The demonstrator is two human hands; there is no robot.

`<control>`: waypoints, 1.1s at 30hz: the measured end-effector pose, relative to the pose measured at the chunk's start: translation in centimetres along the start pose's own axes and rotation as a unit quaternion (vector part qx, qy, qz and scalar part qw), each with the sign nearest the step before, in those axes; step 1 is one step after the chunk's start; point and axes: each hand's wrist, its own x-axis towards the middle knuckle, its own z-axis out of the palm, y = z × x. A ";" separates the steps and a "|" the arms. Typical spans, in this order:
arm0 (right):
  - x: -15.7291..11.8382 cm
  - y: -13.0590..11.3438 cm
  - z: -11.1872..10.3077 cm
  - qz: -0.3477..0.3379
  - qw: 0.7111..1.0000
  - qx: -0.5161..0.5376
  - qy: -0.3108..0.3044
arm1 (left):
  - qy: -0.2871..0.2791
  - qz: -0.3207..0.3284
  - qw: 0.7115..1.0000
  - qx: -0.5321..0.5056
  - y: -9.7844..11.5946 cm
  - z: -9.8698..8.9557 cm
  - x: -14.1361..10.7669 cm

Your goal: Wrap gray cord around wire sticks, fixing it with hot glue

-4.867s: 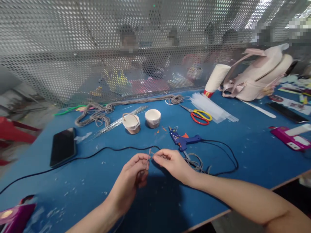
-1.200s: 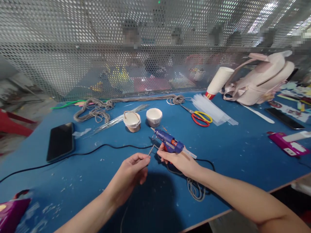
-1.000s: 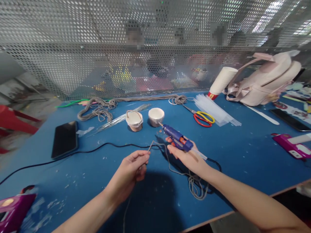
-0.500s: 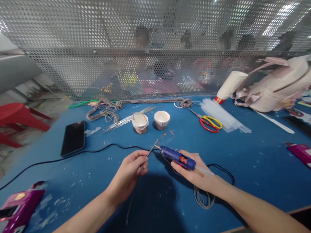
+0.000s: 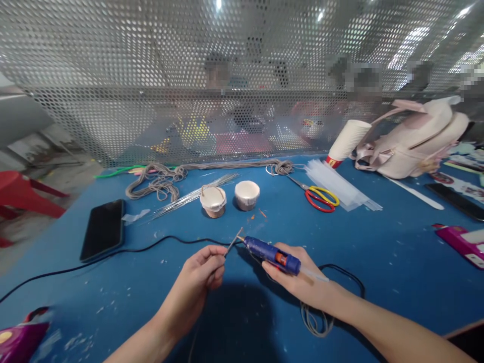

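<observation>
Between the thumb and fingers of my left hand (image 5: 202, 275) is a thin grey cord (image 5: 233, 242), its tip pointing up and away. My right hand (image 5: 298, 275) is wrapped round a blue glue gun (image 5: 270, 253) with a clear glue stick at its back. The gun's nozzle is at the cord near its tip; whether they touch is too small to tell. Beyond my hands stand two small white-topped cups, one with a cord handle (image 5: 214, 200) and one plain (image 5: 247, 194). A loose coil of cord (image 5: 316, 320) hangs below my right wrist.
A black cable (image 5: 151, 245) crosses the blue table (image 5: 143, 302) near a phone (image 5: 103, 229). Behind are thin wires (image 5: 192, 194), bundled cord (image 5: 159, 176), scissors (image 5: 321, 198), translucent sticks (image 5: 336, 184), stacked paper cups (image 5: 350, 141) and a backpack (image 5: 412, 138). A perforated metal screen (image 5: 151, 111) closes the back.
The view has shifted slightly, so the table items appear lower and a little further left. Both hands keep their holds, with the nozzle still close to the cord.
</observation>
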 end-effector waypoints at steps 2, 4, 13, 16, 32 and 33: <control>-0.1 0.0 0.1 -0.006 1.000 -0.004 0.006 | 0.000 0.002 1.000 -0.001 0.0 0.0 0.0; -0.1 0.1 0.1 0.000 1.000 -0.008 0.018 | -0.001 0.003 1.000 0.004 0.0 0.0 -0.1; -0.5 -0.1 0.1 -0.034 0.999 0.001 0.004 | 0.000 -0.006 1.000 0.019 -0.1 0.1 -0.2; -0.7 0.0 0.1 -0.054 0.998 0.010 -0.004 | 0.004 0.000 1.000 0.021 -0.1 0.1 -0.2; -0.5 -0.3 0.0 -0.030 0.999 0.004 0.015 | 0.008 0.000 1.000 0.028 -0.2 -0.2 -0.2; -0.4 -0.3 0.0 -0.015 1.000 -0.004 0.023 | 0.007 -0.001 1.000 0.027 -0.2 -0.2 -0.2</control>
